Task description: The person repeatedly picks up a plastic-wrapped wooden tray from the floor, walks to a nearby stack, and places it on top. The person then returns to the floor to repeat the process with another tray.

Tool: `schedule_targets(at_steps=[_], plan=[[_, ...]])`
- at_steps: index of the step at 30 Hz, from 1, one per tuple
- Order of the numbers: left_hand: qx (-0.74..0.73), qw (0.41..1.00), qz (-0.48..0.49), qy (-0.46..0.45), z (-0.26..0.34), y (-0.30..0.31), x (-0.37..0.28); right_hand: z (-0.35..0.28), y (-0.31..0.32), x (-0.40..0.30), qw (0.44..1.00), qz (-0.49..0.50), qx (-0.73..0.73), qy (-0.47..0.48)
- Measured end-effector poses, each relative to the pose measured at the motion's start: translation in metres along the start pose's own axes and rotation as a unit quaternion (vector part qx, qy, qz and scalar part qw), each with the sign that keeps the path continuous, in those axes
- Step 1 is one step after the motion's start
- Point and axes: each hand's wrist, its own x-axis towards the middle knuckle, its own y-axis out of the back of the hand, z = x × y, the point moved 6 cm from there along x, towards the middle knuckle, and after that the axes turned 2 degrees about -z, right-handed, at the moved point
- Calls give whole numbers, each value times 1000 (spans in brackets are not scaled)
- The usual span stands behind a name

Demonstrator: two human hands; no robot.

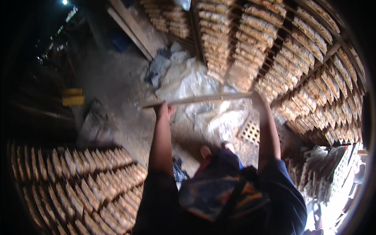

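Observation:
Both my arms reach forward with a long thin wooden board (205,99) held crosswise between my hands, seen nearly edge-on. My left hand (165,110) grips it close to its left end. At the other end, my right hand (256,98) is blurred but closed around the board. Beyond and below the board, crumpled clear plastic sheeting (188,79) lies on the floor. Racks of stacked boards with a rough, crumbly coating (252,38) rise at the upper right, close past my right hand.
More coated boards (88,182) stand in rows at the lower left. A yellow container (73,97) is at the left. Planks (132,32) lean near the top, and a perforated tile or block (250,131) lies by my right forearm. My bare feet (205,151) are on the dirty floor.

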Motion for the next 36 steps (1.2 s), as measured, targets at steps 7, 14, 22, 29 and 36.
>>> schedule_targets(at_steps=[7, 14, 22, 29, 36], plan=[[-43, 991, -45, -116, 7, -21, -26, -47, -39, 9, 988, -101, 82, -78], [-212, 961, -166, -62, -59, -107, -20, -98, -97, -56, 918, -89, 257, -288], [-172, 973, -139, -63, -90, -111, 2, -56, -58, -43, 913, -188, -228, -282], [55, 973, -91, -206, -15, -104, -26, 15, 36, -16, 954, -36, -36, -296], [372, 827, 12, -422, 62, -59, 25, 75, 83, -50, 861, 48, 339, -377]])
